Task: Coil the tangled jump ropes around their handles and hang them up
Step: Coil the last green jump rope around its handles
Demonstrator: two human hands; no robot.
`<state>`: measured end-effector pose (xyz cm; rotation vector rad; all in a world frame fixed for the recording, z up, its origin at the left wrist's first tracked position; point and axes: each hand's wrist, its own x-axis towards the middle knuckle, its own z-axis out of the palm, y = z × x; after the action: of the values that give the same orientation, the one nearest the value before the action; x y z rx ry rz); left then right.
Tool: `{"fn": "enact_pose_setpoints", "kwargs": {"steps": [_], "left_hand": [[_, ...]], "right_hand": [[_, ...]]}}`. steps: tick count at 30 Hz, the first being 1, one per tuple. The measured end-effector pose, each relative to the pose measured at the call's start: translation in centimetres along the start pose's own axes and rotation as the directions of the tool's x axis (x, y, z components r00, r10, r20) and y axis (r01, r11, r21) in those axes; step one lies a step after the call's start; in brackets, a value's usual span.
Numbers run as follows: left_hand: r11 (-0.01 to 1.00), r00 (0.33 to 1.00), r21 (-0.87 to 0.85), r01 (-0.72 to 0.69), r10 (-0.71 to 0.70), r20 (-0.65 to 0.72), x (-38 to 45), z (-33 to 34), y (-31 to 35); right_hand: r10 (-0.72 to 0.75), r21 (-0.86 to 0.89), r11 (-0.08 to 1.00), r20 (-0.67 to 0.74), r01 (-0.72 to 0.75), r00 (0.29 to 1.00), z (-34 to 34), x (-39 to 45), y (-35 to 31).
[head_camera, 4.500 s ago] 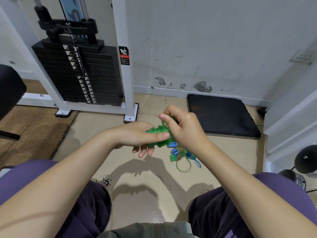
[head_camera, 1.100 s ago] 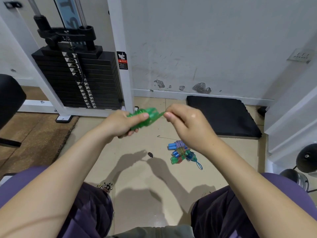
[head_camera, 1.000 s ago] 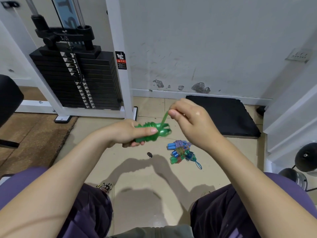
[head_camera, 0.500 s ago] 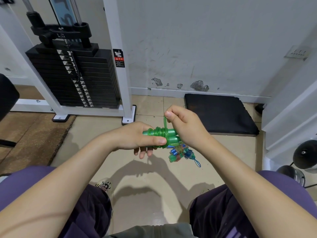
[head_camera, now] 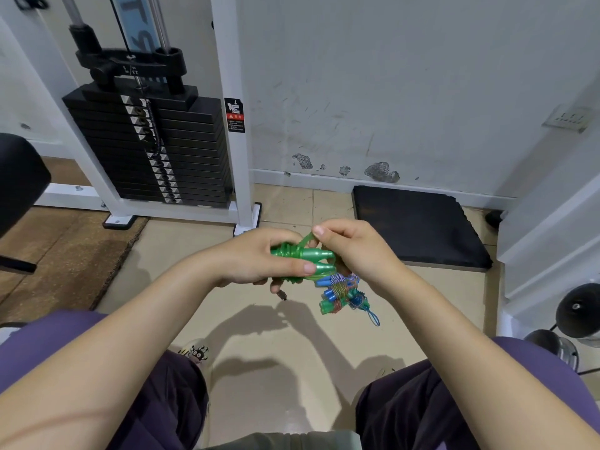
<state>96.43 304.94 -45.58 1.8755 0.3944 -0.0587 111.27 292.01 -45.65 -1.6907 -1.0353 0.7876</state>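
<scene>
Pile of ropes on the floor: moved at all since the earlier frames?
No. The pile of ropes lies on the same tan floor spot, just in front of the black mat's near-left corner; only the camera shifts.

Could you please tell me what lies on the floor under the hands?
A bundle of ropes with blue and green handles lies there; the right hand covers its upper edge.

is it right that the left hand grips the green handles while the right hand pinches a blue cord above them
Not quite. In the head view the left hand grips the green handles, but the cord that the right hand pinches above them is green, not blue.
</scene>
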Motion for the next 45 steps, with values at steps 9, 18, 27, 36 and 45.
{"fn": "enact_pose_setpoints", "kwargs": {"steps": [9,18,27,36,45], "left_hand": [[0.998,0.980,-0.042,-0.055,0.046,-0.193,0.1,0.0,0.0],[0.999,0.947,0.046,-0.026,0.039,-0.317,0.4,-0.2,-0.5],[0.989,0.940,0.139,-0.043,0.088,-0.329,0.8,-0.3,-1.4],[0.976,0.957,0.214,-0.048,0.107,-0.269,1.1,0.1,-1.9],[0.983,0.982,0.091,-0.159,0.167,-0.088,1.1,0.3,-1.6]], "right_hand": [[0.038,0.190,0.981,0.054,-0.048,0.998,-0.9,0.1,0.6],[0.076,0.087,0.992,0.109,-0.086,0.991,-2.5,-0.2,0.0],[0.180,-0.218,0.965,0.150,-0.145,0.972,-2.6,-0.4,-0.3],[0.181,-0.303,0.941,0.075,-0.150,0.981,-3.1,0.0,0.0],[0.236,0.160,0.946,0.255,-0.282,0.938,-3.2,0.0,0.4]]}}
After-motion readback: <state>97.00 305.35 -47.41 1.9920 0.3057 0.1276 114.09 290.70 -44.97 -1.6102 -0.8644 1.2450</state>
